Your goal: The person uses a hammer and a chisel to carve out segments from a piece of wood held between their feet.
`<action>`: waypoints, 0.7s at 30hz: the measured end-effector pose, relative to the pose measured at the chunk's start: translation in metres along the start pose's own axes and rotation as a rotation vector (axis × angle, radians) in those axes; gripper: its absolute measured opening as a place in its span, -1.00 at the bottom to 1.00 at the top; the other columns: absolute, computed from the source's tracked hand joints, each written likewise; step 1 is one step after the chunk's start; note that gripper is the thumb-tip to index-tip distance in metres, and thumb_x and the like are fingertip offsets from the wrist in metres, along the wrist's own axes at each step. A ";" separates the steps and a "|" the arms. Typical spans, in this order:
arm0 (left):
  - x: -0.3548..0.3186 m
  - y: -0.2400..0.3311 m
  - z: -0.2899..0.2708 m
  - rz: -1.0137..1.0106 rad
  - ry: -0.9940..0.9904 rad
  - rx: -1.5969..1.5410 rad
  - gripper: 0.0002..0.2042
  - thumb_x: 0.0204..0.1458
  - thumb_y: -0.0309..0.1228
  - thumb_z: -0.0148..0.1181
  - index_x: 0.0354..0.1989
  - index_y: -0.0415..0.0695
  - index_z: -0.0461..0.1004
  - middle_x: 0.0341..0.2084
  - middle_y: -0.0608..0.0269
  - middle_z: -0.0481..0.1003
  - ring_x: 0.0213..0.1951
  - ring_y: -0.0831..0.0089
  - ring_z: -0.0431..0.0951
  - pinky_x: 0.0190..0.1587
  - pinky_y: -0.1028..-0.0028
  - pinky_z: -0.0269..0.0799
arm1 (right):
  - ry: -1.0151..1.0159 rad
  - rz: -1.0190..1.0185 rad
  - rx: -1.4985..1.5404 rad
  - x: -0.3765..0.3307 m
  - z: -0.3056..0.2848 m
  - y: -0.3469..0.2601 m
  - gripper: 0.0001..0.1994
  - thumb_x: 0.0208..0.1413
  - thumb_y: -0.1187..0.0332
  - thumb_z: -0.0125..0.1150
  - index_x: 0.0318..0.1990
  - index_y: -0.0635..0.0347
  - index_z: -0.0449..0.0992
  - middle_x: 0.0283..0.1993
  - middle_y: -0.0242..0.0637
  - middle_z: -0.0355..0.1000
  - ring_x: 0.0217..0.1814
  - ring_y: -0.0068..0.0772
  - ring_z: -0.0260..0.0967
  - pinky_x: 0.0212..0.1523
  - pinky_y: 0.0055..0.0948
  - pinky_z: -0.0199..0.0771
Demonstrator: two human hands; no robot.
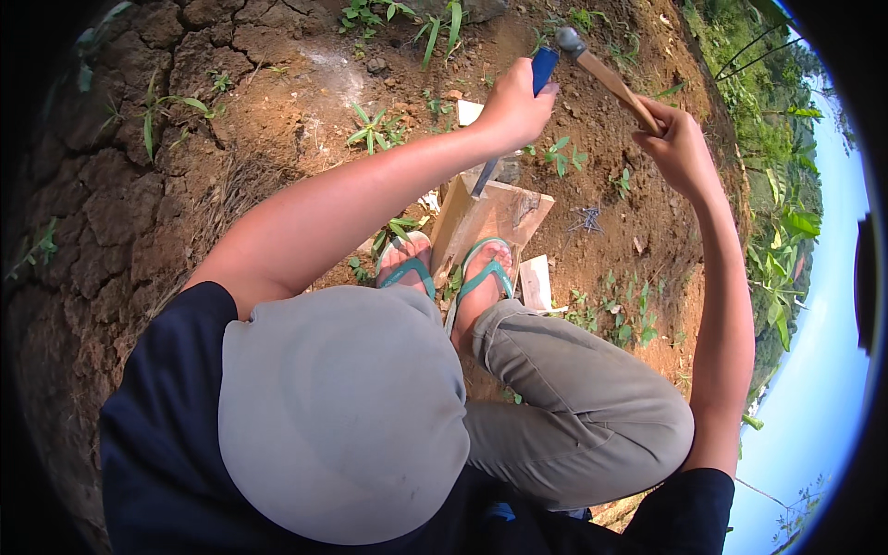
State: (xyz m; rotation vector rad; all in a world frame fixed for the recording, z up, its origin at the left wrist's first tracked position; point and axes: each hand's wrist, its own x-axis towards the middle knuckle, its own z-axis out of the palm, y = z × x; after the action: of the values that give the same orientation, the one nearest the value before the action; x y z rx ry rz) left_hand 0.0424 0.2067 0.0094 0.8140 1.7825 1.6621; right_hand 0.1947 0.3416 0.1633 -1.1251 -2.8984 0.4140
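We see the left hand (516, 111) wrapped firmly around a chisel (544, 74), so that the end of its blue handle stands out above the thumb. The right hand (680, 148) has its fingers folded around the lower part of the wooden handle of a hammer (614, 85). The hammer's metal head is just to the right of the chisel handle and a little farther, apart from it. The chisel blade goes down to the upper edge of a wooden block (504, 215), which stands on the ground at the far side of the feet; if the tip has already entered the wood, we cannot tell.

In our judgement, the first danger is for the left hand: only a short end of the handle is free, so a hammer stroke which comes slightly inclined could hit the thumb. The second danger is for the feet. The left sandal (407, 270) and the right sandal (490, 266) are open and very near to the block, and a blade that slips along the grain could reach the bare toes. The block could also tip, because the soil (305, 185) looks uneven and neither hand is supporting it. Finally, a chip could fly up, since the person leans above the work.
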 end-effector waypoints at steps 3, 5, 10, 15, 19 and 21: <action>0.001 0.003 -0.003 -0.030 -0.048 0.006 -0.68 0.26 -0.24 0.14 -0.10 -0.30 0.35 -0.31 -0.06 0.53 -0.26 0.09 0.61 -0.17 0.12 0.48 | 0.065 0.187 -0.001 0.009 -0.008 -0.019 -0.53 0.18 0.39 0.35 0.27 -0.11 0.56 -0.34 -0.36 0.56 -0.53 -0.65 0.30 -0.48 -0.44 0.35; -0.001 0.003 -0.003 -0.040 -0.050 -0.004 -0.70 0.26 -0.25 0.15 -0.10 -0.29 0.35 -0.31 -0.06 0.53 -0.26 0.09 0.61 -0.18 0.12 0.48 | 0.243 0.205 0.148 0.016 0.002 -0.009 -0.53 0.20 0.39 0.33 0.29 -0.11 0.54 -0.36 -0.36 0.55 -0.53 -0.66 0.28 -0.48 -0.43 0.34; 0.002 0.000 -0.002 -0.035 -0.013 -0.010 -0.71 0.26 -0.27 0.15 -0.11 -0.28 0.35 -0.33 -0.05 0.52 -0.27 0.09 0.60 -0.19 0.12 0.47 | -0.048 -0.040 -0.134 0.039 -0.020 0.011 -0.51 0.27 0.39 0.23 0.36 -0.14 0.46 -0.44 -0.39 0.51 -0.57 -0.67 0.28 -0.54 -0.45 0.31; -0.002 0.004 -0.006 -0.027 -0.001 0.006 -0.73 0.26 -0.28 0.15 -0.12 -0.27 0.36 -0.32 -0.04 0.52 -0.28 0.11 0.60 -0.19 0.13 0.47 | -0.335 -0.052 -0.196 0.036 -0.025 -0.020 -0.49 0.23 0.45 0.27 0.35 -0.09 0.47 -0.33 -0.31 0.57 -0.50 -0.66 0.34 -0.50 -0.47 0.37; -0.001 0.005 -0.008 -0.035 -0.018 -0.004 -0.74 0.27 -0.29 0.15 -0.13 -0.26 0.36 -0.34 -0.01 0.51 -0.30 0.13 0.59 -0.20 0.14 0.46 | -0.063 0.167 -0.028 0.026 -0.016 -0.043 -0.49 0.18 0.51 0.28 0.30 -0.08 0.52 -0.21 -0.28 0.63 -0.43 -0.52 0.44 -0.38 -0.42 0.48; -0.002 0.005 -0.007 -0.026 -0.019 0.011 -0.74 0.27 -0.29 0.15 -0.13 -0.26 0.36 -0.35 -0.01 0.51 -0.30 0.12 0.59 -0.21 0.14 0.46 | 0.083 0.248 0.110 0.022 -0.009 -0.045 -0.50 0.19 0.52 0.24 0.28 -0.12 0.54 -0.20 -0.27 0.63 -0.39 -0.47 0.49 -0.34 -0.40 0.52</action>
State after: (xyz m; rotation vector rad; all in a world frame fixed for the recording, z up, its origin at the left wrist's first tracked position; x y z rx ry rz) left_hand 0.0384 0.2005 0.0150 0.8057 1.7831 1.6239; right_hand 0.1498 0.3267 0.1812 -1.4505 -2.6379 0.5101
